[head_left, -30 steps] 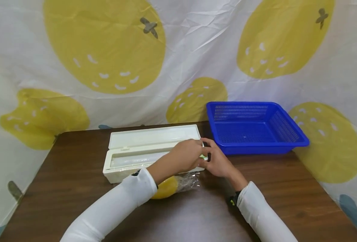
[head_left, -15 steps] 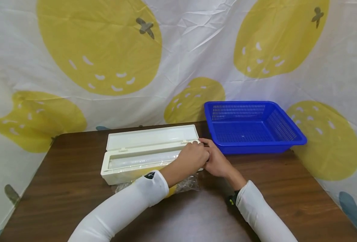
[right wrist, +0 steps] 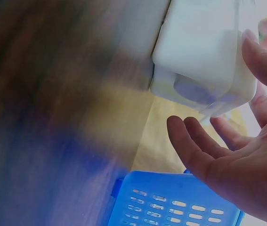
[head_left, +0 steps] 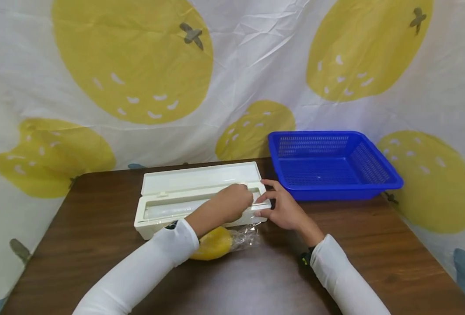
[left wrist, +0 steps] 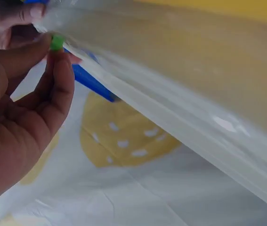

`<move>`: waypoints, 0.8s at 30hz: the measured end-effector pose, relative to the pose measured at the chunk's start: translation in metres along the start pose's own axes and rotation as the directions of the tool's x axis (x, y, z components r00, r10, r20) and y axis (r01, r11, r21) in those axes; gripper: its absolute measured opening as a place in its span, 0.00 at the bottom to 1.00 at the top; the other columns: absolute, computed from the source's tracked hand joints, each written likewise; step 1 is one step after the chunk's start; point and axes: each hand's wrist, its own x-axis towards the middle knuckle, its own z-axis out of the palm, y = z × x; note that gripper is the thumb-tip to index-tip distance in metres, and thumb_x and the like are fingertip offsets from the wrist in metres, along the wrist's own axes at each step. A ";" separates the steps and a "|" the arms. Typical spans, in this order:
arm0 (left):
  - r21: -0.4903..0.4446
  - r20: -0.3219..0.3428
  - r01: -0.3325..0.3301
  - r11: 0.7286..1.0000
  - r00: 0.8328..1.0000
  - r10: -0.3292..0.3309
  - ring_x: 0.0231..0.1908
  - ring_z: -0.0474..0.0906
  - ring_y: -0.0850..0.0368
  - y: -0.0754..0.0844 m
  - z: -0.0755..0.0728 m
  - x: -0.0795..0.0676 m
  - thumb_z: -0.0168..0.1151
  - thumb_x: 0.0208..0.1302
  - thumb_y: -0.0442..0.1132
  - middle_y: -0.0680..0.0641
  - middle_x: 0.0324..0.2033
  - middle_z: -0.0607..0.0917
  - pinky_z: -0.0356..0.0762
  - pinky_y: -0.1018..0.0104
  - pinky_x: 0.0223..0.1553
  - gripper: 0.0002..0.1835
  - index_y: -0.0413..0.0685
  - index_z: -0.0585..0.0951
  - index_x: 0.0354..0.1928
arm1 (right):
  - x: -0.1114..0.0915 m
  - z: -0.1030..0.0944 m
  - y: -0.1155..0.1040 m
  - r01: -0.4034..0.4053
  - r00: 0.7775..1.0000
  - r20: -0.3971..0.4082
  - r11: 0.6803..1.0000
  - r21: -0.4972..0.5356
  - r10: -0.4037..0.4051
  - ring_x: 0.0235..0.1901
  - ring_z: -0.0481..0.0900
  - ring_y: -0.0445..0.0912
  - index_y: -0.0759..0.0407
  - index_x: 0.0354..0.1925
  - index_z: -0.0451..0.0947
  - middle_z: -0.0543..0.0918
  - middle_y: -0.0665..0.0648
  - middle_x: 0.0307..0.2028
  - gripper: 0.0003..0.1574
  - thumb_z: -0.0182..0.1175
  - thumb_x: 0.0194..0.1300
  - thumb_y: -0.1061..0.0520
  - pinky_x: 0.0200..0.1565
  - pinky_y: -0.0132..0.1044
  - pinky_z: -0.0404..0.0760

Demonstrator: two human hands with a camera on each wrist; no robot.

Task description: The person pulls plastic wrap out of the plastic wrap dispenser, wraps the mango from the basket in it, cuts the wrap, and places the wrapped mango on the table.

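A long white plastic wrap dispenser [head_left: 159, 227] lies with its lid [head_left: 201, 177] raised; a roll of clear film [head_left: 173, 209] shows inside. My left hand [head_left: 226, 205] is over the right half of the dispenser. In the left wrist view its thumb and index finger pinch a small green slider [left wrist: 57, 42] at the dispenser's edge. My right hand [head_left: 283, 210] holds the dispenser's right end, thumb at the front, fingers on the top and back corner. A yellow rounded thing [head_left: 214, 245] in crinkled clear film rests in front, partly hidden by my left forearm.
A blue perforated basket [head_left: 334, 194] stands at the back right, close behind my right hand. The brown wooden table [head_left: 374, 245] ends at a fruit-printed cloth [head_left: 248, 65] hanging behind it.
My left hand first moved right to the dispenser's end, against my right hand, then back left along the front edge. My right hand stays at the end, its fingers now more spread.
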 end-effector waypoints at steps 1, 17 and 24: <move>-0.050 -0.011 -0.003 0.999 1.000 0.003 0.30 0.81 0.52 -0.006 0.000 -0.006 0.69 0.55 0.29 0.48 0.26 0.84 0.81 0.60 0.37 0.05 0.48 0.86 0.29 | 0.000 -0.001 -0.001 -0.009 1.000 -0.003 1.000 -0.002 0.009 0.70 0.66 0.62 0.56 0.34 0.87 0.69 0.62 0.70 0.12 0.79 0.50 0.58 0.67 0.58 0.67; -0.270 0.013 0.114 0.956 0.993 -0.115 0.25 0.44 0.61 -0.063 -0.005 -0.127 0.53 0.55 0.16 0.55 0.22 0.47 0.46 0.69 0.28 0.29 0.56 0.53 0.16 | -0.001 -0.001 -0.008 -0.020 0.999 0.030 1.000 -0.017 0.021 0.71 0.66 0.62 0.54 0.36 0.88 0.69 0.61 0.71 0.11 0.78 0.54 0.55 0.65 0.59 0.70; -0.208 -0.001 0.196 0.958 0.980 -0.200 0.25 0.50 0.62 -0.087 -0.010 -0.194 0.62 0.51 0.15 0.56 0.20 0.57 0.51 0.70 0.27 0.28 0.54 0.62 0.15 | -0.004 -0.007 -0.012 -0.042 0.999 0.032 0.999 -0.034 0.043 0.72 0.65 0.61 0.54 0.36 0.88 0.69 0.60 0.72 0.11 0.77 0.54 0.56 0.65 0.59 0.71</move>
